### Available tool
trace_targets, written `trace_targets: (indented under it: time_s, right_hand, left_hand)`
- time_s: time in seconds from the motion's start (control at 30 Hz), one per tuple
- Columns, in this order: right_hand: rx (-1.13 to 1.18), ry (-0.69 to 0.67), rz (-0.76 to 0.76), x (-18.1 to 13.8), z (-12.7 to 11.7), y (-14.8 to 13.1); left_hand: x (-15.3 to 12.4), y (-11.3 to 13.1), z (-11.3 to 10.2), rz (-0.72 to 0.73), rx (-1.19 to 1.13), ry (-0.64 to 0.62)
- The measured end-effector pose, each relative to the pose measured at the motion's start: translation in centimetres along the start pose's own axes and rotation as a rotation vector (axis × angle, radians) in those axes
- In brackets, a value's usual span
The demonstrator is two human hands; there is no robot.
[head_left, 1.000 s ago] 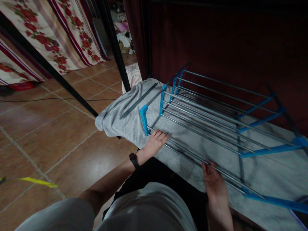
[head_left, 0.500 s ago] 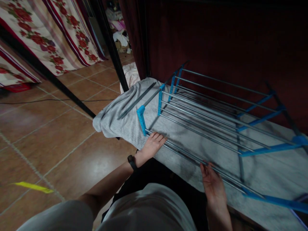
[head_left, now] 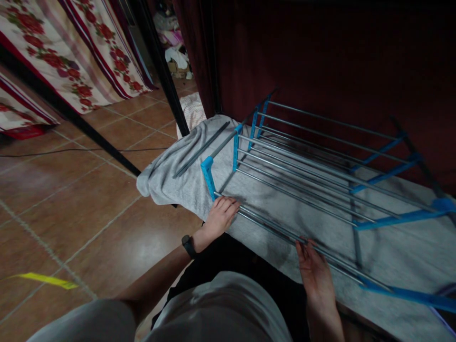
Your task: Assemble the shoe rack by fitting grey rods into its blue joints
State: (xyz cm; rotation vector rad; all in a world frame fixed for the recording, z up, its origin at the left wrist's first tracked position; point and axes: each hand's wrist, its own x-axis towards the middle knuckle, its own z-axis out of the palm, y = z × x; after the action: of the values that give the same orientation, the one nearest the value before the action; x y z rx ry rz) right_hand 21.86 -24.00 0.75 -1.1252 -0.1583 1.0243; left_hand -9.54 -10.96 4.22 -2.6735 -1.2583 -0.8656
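Note:
A rack (head_left: 306,166) of thin metal rods and blue plastic brackets lies across a grey blanket in front of me. My left hand (head_left: 223,213) is closed over the nearest pair of rods, palm down, close to a blue corner bracket (head_left: 208,176). Farther right along the same rods, my right hand (head_left: 315,266) has its palm turned up and its fingers closed on them from the near side. The fingertips of both hands are partly hidden. A loose dark grey tube (head_left: 201,151) rests on the blanket left of the rack.
The grey blanket (head_left: 167,180) drapes over the left end of the surface. Behind the rack stands a dark red panel (head_left: 320,57). Black poles (head_left: 162,61) rise at the left, above a tiled floor (head_left: 103,209) with a yellow strip (head_left: 48,280). Floral curtains (head_left: 71,52) hang beyond.
My left hand has slid slightly left along the rods, closer to the blue corner bracket. My right hand and the rack stay about where they were.

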Motion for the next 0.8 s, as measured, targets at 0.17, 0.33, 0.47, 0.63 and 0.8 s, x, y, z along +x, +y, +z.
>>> trace_targets:
  time_s: [0.17, 0.33, 0.47, 0.63, 0.8]
  right_hand:
    - [-0.007, -0.010, 0.021, -0.3, 0.3, -0.2]
    - [-0.007, -0.023, 0.051, -0.5, 0.7, -0.3]
    - [-0.005, -0.029, 0.055, -0.6, 1.0, -0.1]
    - [0.034, 0.011, 0.046, -0.6, 1.1, 0.2]
    - [0.029, 0.028, 0.027, -0.7, 1.1, 0.3]
  left_hand:
    - [-1.8, -2.3, -0.2, -0.424, -0.139, 0.424]
    - [-1.6, -5.0, 0.8, -0.685, -0.446, 0.505]
    - [-0.9, -5.0, 1.5, -0.784, -0.742, 0.382]
    - [-0.3, -4.5, 1.2, -0.833, -0.772, 0.375]
    - [-0.2, -4.6, 0.9, -0.822, -0.694, 0.355]
